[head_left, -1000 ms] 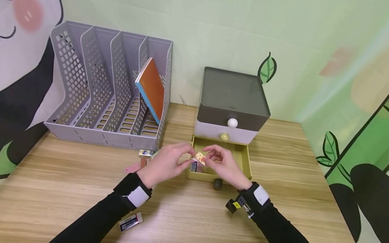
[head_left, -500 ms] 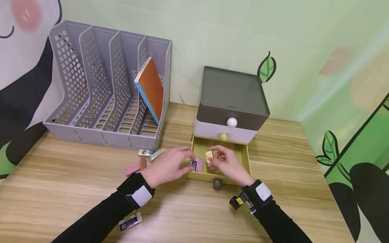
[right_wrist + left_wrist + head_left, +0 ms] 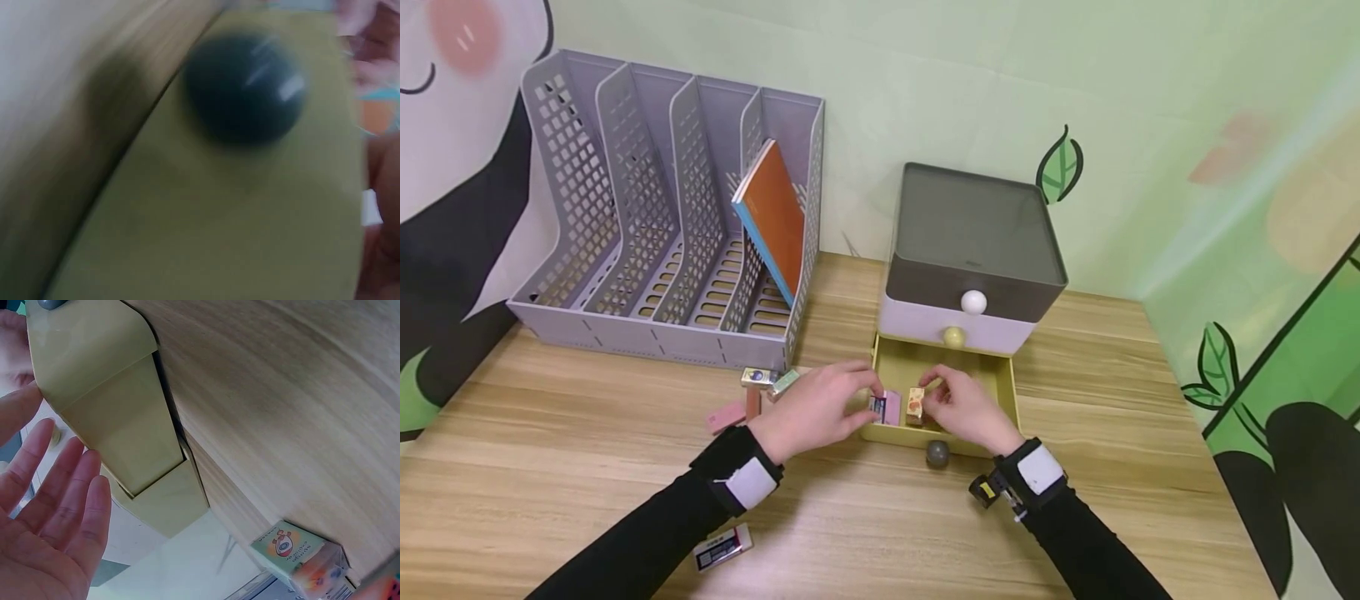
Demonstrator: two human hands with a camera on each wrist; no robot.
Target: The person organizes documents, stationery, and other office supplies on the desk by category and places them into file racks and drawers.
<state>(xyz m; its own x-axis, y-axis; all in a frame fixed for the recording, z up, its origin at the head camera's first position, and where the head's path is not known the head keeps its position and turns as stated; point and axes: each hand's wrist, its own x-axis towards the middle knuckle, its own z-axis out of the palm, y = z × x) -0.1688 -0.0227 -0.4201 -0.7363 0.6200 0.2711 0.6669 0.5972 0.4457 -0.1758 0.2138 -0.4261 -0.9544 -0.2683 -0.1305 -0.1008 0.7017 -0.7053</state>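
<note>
In the head view my right hand [image 3: 966, 406] pinches a small orange-and-cream eraser [image 3: 914, 408] low inside the pulled-out yellow drawer [image 3: 992, 379]. A purple eraser [image 3: 892, 407] and a dark-labelled eraser [image 3: 877, 407] lie together at the drawer's left end. My left hand [image 3: 820, 407] is held over the left wall with nothing in its grasp; the left wrist view shows its fingers [image 3: 94, 519] loosely extended beside the drawer. The right wrist view is blurred. It shows the drawer's dark knob [image 3: 247, 87] and front, with part of the hand at the right edge.
Above the drawer rises the rest of the drawer unit [image 3: 977, 225]. A grey file rack [image 3: 647, 325] with an orange-covered book [image 3: 778, 225] stands left. Beside it lie a pink eraser [image 3: 727, 417], a green-sleeved eraser [image 3: 287, 547] and others. Another eraser [image 3: 722, 547] lies near the front.
My right hand has carried the orange-and-cream eraser rightward from near my left fingers, then lowered it into the drawer. My left hand has let go of it and stayed by the left wall.
</note>
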